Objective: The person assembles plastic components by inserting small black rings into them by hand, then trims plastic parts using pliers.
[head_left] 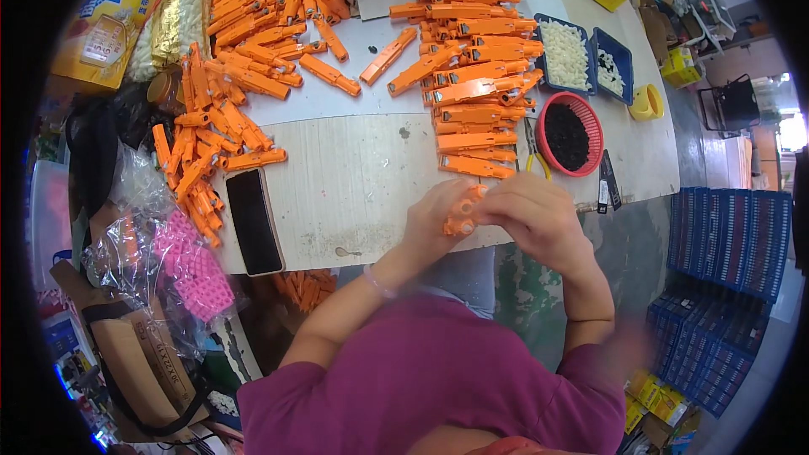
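Near the table's front edge, my left hand [427,221] is closed round an orange plastic part [460,221], held end up with round openings showing. My right hand [539,217] reaches in from the other side, its thumb and fingers pinched together against that part; whatever is between them is too small or hidden to make out. Just beyond both hands, a stacked row of similar orange plastic parts [479,141] runs away from me. A larger loose heap of them [244,67] lies at the far left.
A red basket of small black pieces [600,139] stands right of the row, with yellow-handled pliers [539,167] beside it. Blue trays [539,42] hold white pieces. A phone [254,221] lies at left, near a pink bundle in plastic [195,265]. Blue crates [729,240] are stacked at right.
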Action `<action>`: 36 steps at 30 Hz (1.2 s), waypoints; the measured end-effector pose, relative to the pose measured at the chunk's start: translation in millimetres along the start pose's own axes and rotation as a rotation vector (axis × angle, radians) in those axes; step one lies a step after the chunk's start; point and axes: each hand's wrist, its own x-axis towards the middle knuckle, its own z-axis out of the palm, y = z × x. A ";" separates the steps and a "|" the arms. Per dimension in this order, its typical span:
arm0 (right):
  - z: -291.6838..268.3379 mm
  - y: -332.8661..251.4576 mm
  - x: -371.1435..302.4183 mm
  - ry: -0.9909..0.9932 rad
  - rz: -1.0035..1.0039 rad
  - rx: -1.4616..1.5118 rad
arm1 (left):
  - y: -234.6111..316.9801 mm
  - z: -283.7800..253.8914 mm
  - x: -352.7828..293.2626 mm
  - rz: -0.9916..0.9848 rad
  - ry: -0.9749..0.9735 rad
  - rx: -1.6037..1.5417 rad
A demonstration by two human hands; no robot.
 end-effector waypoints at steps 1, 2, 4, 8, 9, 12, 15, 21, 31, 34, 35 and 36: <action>-1.1 0.1 2.9 -0.001 -0.001 -0.002 | 0.4 0.2 1.3 0.007 0.003 -0.015; -3.2 1.2 8.2 -0.018 -0.073 -0.104 | -0.3 0.7 0.9 0.008 0.005 -0.015; -3.8 5.0 15.6 -0.037 -0.153 -0.204 | -2.7 1.4 -1.3 0.019 0.012 -0.005; -0.7 15.1 25.2 -0.154 -0.234 -0.169 | -0.2 0.1 -2.3 -0.044 -0.016 0.012; -0.5 17.5 27.1 -0.195 -0.251 -0.131 | -1.6 0.9 -3.6 -0.047 -0.007 0.002; 0.6 25.1 27.1 -0.165 -0.289 -0.114 | 0.4 2.4 -2.0 -0.063 -0.016 -0.003; -5.1 22.5 25.4 -0.213 -0.315 -0.163 | 0.9 2.7 0.0 -0.059 -0.030 -0.002; -13.7 -10.4 32.2 -0.488 -0.502 -0.770 | -4.0 1.1 -4.7 -0.036 0.019 0.024; 4.7 -44.3 38.3 -0.708 -0.290 -0.870 | -4.1 1.6 -8.3 -0.025 -0.061 0.145; 5.1 -44.0 30.5 -0.672 -0.173 -0.800 | -3.8 3.1 -4.0 0.026 -0.051 0.141; 5.4 -42.7 27.3 -0.667 -0.171 -0.809 | -4.3 3.0 -2.7 0.036 -0.050 0.139; 5.9 -40.6 23.7 -0.604 -0.133 -0.774 | -5.1 2.6 -1.2 0.079 -0.053 0.173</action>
